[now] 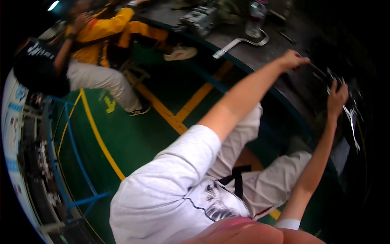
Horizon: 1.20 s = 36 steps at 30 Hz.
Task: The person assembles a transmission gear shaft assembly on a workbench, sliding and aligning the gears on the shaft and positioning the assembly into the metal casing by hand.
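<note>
My left hand (293,60) is closed at the workbench, its fingers pinched round one end of a thin rod-like tool (319,70). The tool runs to the right, toward a dark metal part (331,76) with shiny edges. My right hand (338,97) is at this part, fingers pointing up and curled against it. Shadow and blur hide the part's exact kind and the tool's far tip. Beside my right hand, several silver wrenches (352,124) lie near the right side of the bench.
A bent silver bar (239,41) reaches past the bench (270,55) edge, near a clear bottle (256,19). Farther back sits a metal assembly (199,18). Two people sit at left, one in a yellow jacket (103,32). A blue frame (77,150) stands on the green floor.
</note>
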Motion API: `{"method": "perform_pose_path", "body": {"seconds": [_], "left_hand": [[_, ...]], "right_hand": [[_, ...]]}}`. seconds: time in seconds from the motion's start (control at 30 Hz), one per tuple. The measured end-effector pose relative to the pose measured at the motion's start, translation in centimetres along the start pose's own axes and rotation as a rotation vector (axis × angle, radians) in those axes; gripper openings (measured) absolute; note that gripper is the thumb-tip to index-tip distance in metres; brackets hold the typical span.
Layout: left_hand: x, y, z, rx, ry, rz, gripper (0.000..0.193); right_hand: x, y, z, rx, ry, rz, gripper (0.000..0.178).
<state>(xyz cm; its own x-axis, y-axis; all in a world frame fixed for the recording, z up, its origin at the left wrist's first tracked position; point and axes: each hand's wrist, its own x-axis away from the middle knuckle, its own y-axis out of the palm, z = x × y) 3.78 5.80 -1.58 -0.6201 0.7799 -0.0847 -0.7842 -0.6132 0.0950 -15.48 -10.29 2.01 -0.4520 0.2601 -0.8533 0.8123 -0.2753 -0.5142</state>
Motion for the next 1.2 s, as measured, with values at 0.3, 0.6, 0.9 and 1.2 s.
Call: {"method": "perform_pose_path", "body": {"seconds": [0.3,0.6,0.9,1.2], "left_hand": [[-1.4,1.1,-1.4,0.054,-0.195,0.053,0.035],[-1.1,2.7,-1.2,-0.145,-0.047,0.175,0.038],[1.0,0.1,-0.1,0.001,0.036,-0.170,0.036],[0.9,0.9,0.3,-0.050,0.032,-0.159,0.031]], "right_hand": [[0.2,-2.6,-0.5,0.033,-0.006,0.162,0.037],[1.4,-4.8,3.4,-0.033,0.096,0.297,0.036],[1.8,-5.5,4.6,-0.102,0.277,0.263,0.026],[1.5,-5.9,2.7,-0.132,0.220,0.200,0.028]]}}
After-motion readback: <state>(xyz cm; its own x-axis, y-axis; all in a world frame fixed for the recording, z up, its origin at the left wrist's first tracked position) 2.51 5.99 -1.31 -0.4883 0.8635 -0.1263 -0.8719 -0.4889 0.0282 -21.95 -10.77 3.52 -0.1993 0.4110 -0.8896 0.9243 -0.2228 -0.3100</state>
